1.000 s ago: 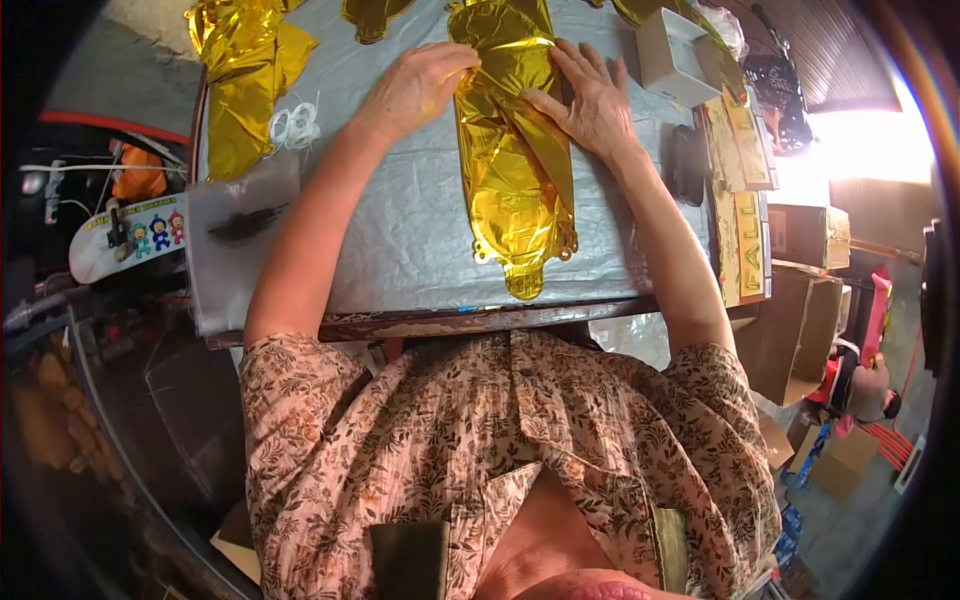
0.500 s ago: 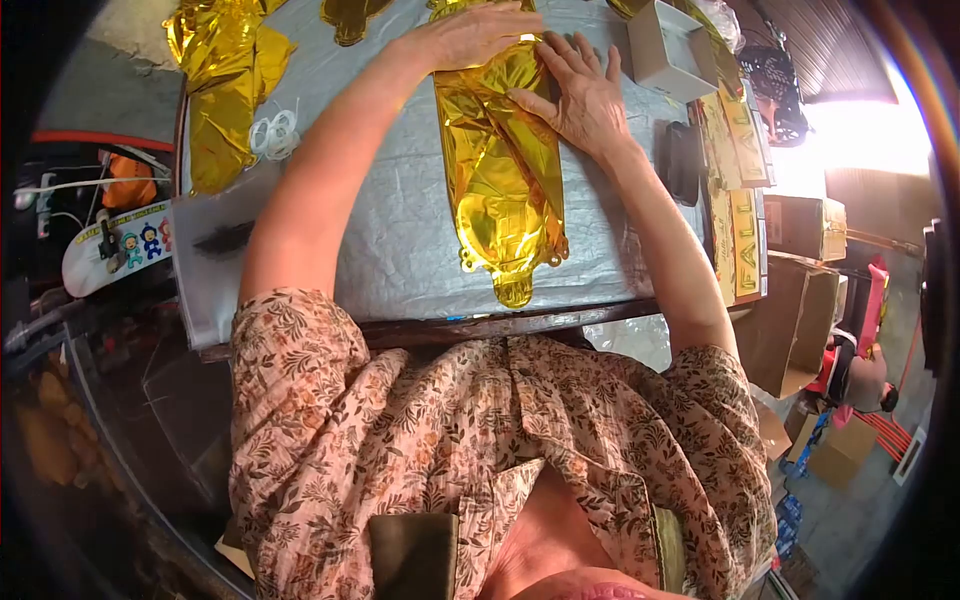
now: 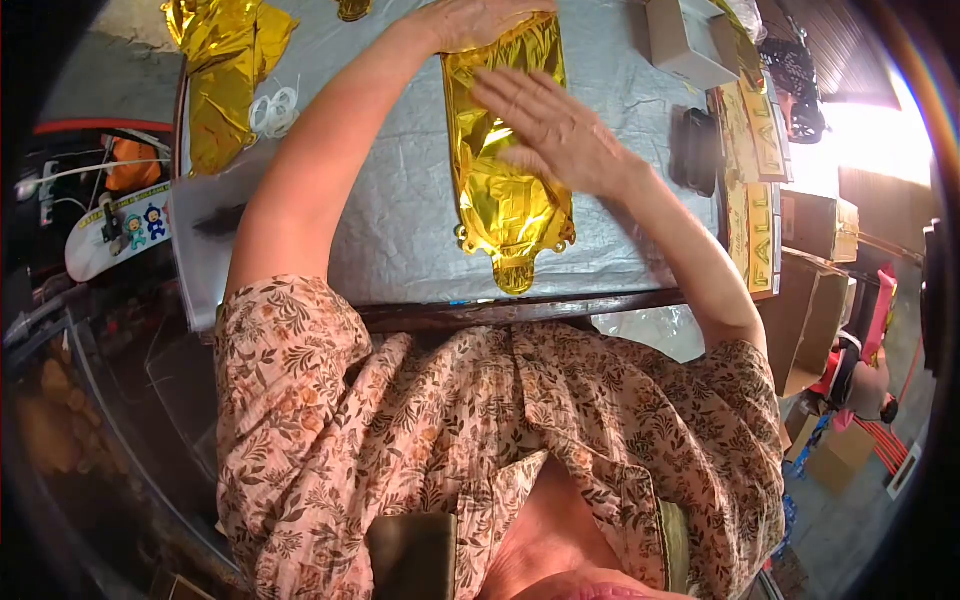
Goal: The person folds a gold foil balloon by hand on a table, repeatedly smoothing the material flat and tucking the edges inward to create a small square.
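Observation:
A flat gold foil balloon (image 3: 510, 212) lies lengthwise on the grey covered table, its small rounded tab towards me. Across its far part stretches my left hand (image 3: 488, 22), open, palm down, with the fingers straight and partly cut off by the frame's top edge. My right hand (image 3: 560, 130) is over the balloon's middle, slightly smeared by motion. Its fingers are extended and pointing left, with nothing held. Foil beneath both hands is hidden.
More gold foil (image 3: 225, 90) and a coil of white ribbon (image 3: 274, 112) lie at the left. On the right are an open white box (image 3: 690, 50), a dark case (image 3: 694, 152) and printed yellow boxes (image 3: 752, 220). Cardboard boxes (image 3: 815, 320) stand beyond the table's right edge.
My right hand has moved towards me and left, from the balloon's far right side to over its middle. My left hand stays across the far part, slightly nearer the top edge.

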Demonstrator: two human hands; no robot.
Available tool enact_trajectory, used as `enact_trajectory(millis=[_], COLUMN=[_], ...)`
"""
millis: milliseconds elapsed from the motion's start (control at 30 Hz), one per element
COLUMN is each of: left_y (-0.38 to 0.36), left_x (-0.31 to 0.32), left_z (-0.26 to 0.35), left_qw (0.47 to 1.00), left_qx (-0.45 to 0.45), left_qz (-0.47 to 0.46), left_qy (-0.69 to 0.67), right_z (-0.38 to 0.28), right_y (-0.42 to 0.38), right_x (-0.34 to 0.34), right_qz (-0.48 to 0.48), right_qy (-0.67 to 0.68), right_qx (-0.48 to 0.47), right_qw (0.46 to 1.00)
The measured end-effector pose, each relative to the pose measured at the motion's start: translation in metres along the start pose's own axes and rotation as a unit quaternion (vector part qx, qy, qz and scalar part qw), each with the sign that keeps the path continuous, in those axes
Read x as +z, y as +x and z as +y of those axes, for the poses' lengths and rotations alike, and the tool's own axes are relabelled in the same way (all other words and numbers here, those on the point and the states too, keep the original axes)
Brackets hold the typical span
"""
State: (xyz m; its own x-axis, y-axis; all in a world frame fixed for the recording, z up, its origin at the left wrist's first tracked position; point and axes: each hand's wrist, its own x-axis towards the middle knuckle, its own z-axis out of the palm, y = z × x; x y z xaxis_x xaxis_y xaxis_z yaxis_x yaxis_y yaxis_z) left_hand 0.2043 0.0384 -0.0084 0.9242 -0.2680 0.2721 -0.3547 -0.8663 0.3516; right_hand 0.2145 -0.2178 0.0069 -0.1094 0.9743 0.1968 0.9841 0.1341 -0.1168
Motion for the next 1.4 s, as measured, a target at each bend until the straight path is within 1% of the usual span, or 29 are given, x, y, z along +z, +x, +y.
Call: enact_trajectory(millis=[67,100,133,200,233,267,300,333,367,400,433,500,533,567,600,633,700,733,800,833,900,933,1000,1200,1333,1400], left_y=[0.0,0.001,0.001,0.002,0.002,0.001,0.001,0.001,0.001,0.0,-0.003,-0.01,-0.007,-0.003,-0.002,-0.001,-0.002,-0.004,-0.002,-0.002,-0.002,0.002,0.011,0.023,0.027,0.022], left_x=[-0.002,-0.002,0.0,0.004,0.002,0.0,-0.003,-0.005,-0.008,-0.009,-0.013,-0.022,-0.018,-0.01,-0.003,-0.001,0.005,0.006,0.004,0.005,0.005,0.001,-0.01,-0.021,-0.013,-0.004], left_z=[-0.001,-0.001,-0.002,-0.003,-0.001,0.003,0.007,0.007,0.007,0.008,0.014,0.029,0.023,0.011,0.002,-0.002,-0.01,-0.009,-0.008,-0.011,-0.018,-0.013,-0.006,0.001,0.007,0.009], left_qw=[0.999,0.998,0.998,0.998,0.998,0.999,1.0,1.0,0.998,0.993,0.994,0.993,0.993,0.996,0.999,0.999,0.997,0.998,0.999,0.999,0.995,0.995,0.998,0.998,0.998,0.99], left_qx=[0.021,0.04,0.042,0.02,0.021,0.002,-0.018,-0.017,0.019,0.055,0.055,0.046,0.048,0.035,0.02,0.018,0.057,0.055,0.041,0.043,0.076,0.077,0.01,-0.012,-0.022,0.004], left_qz=[0.003,0.006,0.007,0.008,0.009,0.008,0.008,0.008,0.002,-0.004,-0.005,0.024,0.024,0.018,0.011,0.011,0.027,0.026,0.031,0.031,0.059,0.059,0.028,0.042,0.044,0.14], left_qy=[0.024,0.047,0.047,0.057,0.057,0.038,0.019,0.02,0.061,0.101,0.099,0.108,0.11,0.076,0.04,0.041,0.034,0.032,-0.005,-0.005,-0.019,-0.019,-0.058,-0.038,-0.037,-0.02], right_z=[-0.02,-0.03,-0.04,-0.057,-0.061,-0.058,-0.054,-0.051,-0.041,-0.025,-0.016,0.013,0.033,0.053,0.061,0.059,0.055,0.053,0.053,0.054,0.054,0.053,0.052,0.05,0.046,0.041], right_y=[-0.007,-0.01,-0.018,-0.035,-0.043,-0.046,-0.05,-0.052,-0.04,-0.041,-0.03,-0.005,0.0,0.0,0.0,0.0,-0.002,-0.003,-0.003,-0.003,-0.003,-0.004,-0.003,-0.001,-0.001,0.001], right_x=[-0.002,-0.006,-0.009,-0.017,-0.025,-0.031,-0.037,-0.04,-0.031,-0.04,-0.067,-0.068,-0.052,-0.025,-0.009,-0.006,0.0,0.001,-0.001,0.0,0.002,0.001,0.0,-0.002,-0.001,-0.002], right_qz=[-0.055,-0.109,-0.109,-0.182,-0.157,-0.158,-0.165,-0.171,-0.086,-0.099,-0.11,-0.002,0.0,0.041,0.079,0.079,0.088,0.085,0.047,0.048,0.053,0.054,0.039,0.027,0.026,0.026], right_qy=[0.017,-0.019,-0.021,0.047,0.124,0.124,0.219,0.312,0.447,0.333,0.212,0.213,0.212,0.094,-0.023,-0.022,-0.044,-0.041,-0.1,-0.101,-0.103,-0.103,-0.122,-0.153,-0.162,-0.178], right_qx=[-0.033,-0.045,-0.043,-0.07,-0.08,-0.079,-0.095,-0.112,-0.153,-0.063,0.03,0.183,0.184,0.153,0.12,0.118,0.124,0.123,0.141,0.142,0.144,0.145,0.152,0.152,0.149,0.156], right_qw=[0.998,0.993,0.993,0.98,0.976,0.977,0.957,0.928,0.877,0.936,0.971,0.96,0.96,0.983,0.989,0.99,0.987,0.988,0.984,0.983,0.983,0.983,0.98,0.976,0.975,0.971])
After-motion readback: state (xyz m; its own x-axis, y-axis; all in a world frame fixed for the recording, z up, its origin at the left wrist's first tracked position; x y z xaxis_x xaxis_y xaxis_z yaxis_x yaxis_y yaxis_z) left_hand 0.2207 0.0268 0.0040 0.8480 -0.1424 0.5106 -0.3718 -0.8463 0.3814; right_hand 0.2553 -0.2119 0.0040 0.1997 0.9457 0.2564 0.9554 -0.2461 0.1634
